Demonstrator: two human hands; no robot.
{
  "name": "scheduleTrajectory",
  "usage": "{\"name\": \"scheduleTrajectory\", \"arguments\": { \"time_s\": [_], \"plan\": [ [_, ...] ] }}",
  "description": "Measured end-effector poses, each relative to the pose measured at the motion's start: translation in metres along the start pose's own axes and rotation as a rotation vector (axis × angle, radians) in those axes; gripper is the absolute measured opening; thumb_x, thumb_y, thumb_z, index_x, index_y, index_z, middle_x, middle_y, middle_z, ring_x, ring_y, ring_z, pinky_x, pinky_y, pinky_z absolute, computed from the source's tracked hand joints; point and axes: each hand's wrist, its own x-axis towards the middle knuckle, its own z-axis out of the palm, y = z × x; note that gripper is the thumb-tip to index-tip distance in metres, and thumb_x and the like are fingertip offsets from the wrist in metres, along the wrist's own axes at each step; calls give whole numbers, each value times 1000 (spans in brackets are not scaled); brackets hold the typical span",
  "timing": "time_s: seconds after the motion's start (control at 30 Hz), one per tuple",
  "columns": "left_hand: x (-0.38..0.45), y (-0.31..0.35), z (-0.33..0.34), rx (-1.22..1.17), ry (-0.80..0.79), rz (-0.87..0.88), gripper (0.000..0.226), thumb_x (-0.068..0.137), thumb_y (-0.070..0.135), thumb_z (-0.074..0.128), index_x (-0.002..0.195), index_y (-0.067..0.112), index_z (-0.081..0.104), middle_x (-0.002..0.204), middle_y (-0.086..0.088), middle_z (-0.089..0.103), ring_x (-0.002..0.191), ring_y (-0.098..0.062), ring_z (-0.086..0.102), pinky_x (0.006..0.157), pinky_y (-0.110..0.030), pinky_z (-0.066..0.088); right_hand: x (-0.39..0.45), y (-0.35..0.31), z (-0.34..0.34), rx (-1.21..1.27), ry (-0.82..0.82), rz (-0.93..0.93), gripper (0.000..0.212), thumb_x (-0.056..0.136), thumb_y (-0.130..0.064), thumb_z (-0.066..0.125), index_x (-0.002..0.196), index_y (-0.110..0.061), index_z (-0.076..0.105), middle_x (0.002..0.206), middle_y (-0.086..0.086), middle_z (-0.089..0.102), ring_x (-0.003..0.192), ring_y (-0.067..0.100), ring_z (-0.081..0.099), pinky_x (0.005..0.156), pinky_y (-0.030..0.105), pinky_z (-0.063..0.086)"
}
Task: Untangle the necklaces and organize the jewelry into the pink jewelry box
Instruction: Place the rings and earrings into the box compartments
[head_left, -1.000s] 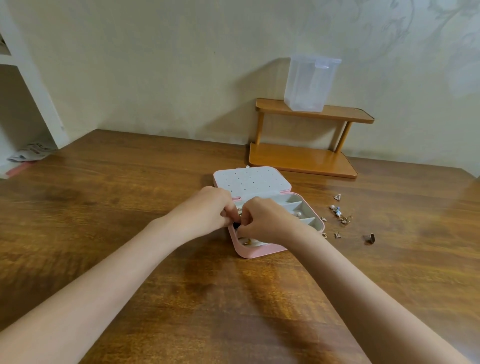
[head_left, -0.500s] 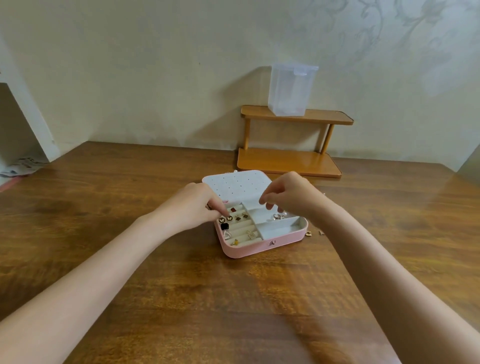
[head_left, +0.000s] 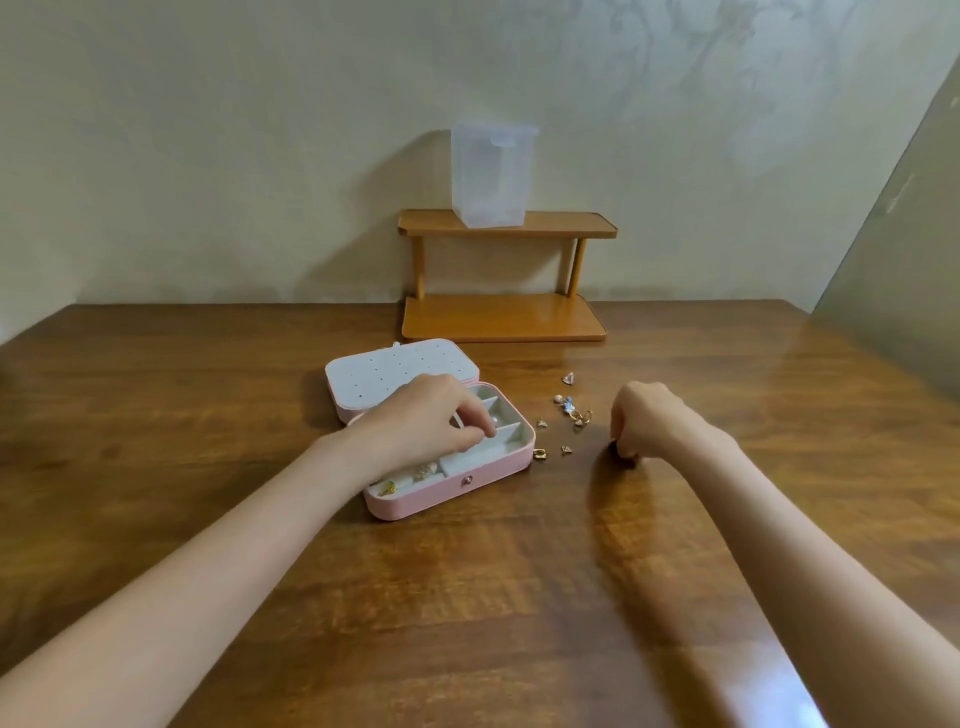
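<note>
The pink jewelry box (head_left: 452, 486) lies open at the table's middle, its white dotted lid (head_left: 395, 371) flat behind it. A few gold pieces (head_left: 423, 472) sit in its near-left slots. My left hand (head_left: 431, 421) is over the box's compartments, thumb and fingertips curled together near a divider; whether they pinch something is hidden. To the right, several loose earrings and charms (head_left: 574, 413) lie scattered on the wood, and a gold piece (head_left: 540, 453) lies beside the box. My right hand (head_left: 649, 421) reaches down to the table and pinches a small dark piece (head_left: 627, 461).
A two-tier wooden shelf (head_left: 504, 317) stands against the wall behind the box, with a clear plastic container (head_left: 491, 174) on its top tier. A grey panel (head_left: 893, 270) leans at the far right. The brown wooden table (head_left: 467, 597) extends toward me.
My right hand left the box and moved right, down onto the dark piece on the table. My left hand shifted from the ring slots to the box's right compartments.
</note>
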Motion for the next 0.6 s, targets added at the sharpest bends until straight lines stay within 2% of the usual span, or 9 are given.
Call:
{"name": "scheduleTrajectory", "arguments": {
  "time_s": [0.1, 0.17, 0.23, 0.33, 0.4, 0.47, 0.53, 0.6],
  "plan": [
    [-1, -7, -7, -67, 75, -36, 18, 90, 15, 59, 95, 25, 73, 92, 12, 67, 82, -1, 57, 69, -14, 43, 0, -11, -13, 89, 47, -87, 9, 81, 2, 61, 85, -1, 69, 79, 14, 68, 71, 25, 66, 68, 31, 56],
    [-4, -15, -18, -108, 146, -85, 16, 88, 15, 61, 89, 26, 72, 80, 17, 63, 74, 1, 57, 61, -12, 41, -6, -31, -30, 192, 46, -230, 14, 84, -2, 62, 72, -7, 67, 65, 4, 66, 58, 12, 63, 60, 21, 54],
    [-9, -26, -26, -104, 184, -129, 16, 87, 15, 62, 86, 27, 72, 76, 18, 63, 74, 0, 58, 59, -11, 39, -17, -58, -39, 357, -31, -386, 13, 87, -8, 63, 75, -11, 68, 67, 1, 67, 54, 4, 62, 56, 13, 52],
    [-22, -43, -33, -99, 194, -193, 17, 86, 16, 64, 82, 31, 70, 79, 18, 64, 83, -3, 60, 70, -21, 41, -28, -97, -31, 456, -197, -551, 10, 87, -13, 64, 90, -8, 72, 73, 0, 68, 59, 4, 59, 59, 14, 52],
    [-31, -57, -35, -107, 204, -226, 17, 85, 16, 65, 80, 31, 70, 83, 16, 65, 83, -1, 59, 71, -21, 41, -27, -115, -19, 433, -236, -611, 6, 84, -15, 69, 85, -13, 74, 66, -7, 63, 55, 2, 52, 51, 12, 42],
    [-40, -68, -36, -107, 208, -253, 16, 85, 17, 66, 82, 31, 72, 83, 17, 64, 80, 2, 57, 69, -19, 41, -24, -128, -9, 444, -247, -612, 3, 81, -14, 72, 82, -15, 74, 68, -10, 63, 56, 0, 52, 48, 8, 35],
    [-47, -73, -35, -108, 193, -261, 14, 85, 19, 66, 82, 33, 71, 84, 18, 64, 82, 2, 57, 70, -17, 42, -20, -136, -1, 435, -270, -586, 6, 81, -13, 72, 86, -14, 75, 80, -6, 67, 72, 3, 57, 57, 12, 40],
    [-51, -73, -34, -109, 164, -243, 14, 84, 21, 68, 80, 34, 70, 83, 19, 64, 80, 1, 58, 68, -15, 42, -17, -142, 5, 394, -284, -567, 8, 81, -14, 72, 88, -13, 75, 84, -5, 67, 80, 9, 57, 66, 20, 44]
  ]
}}
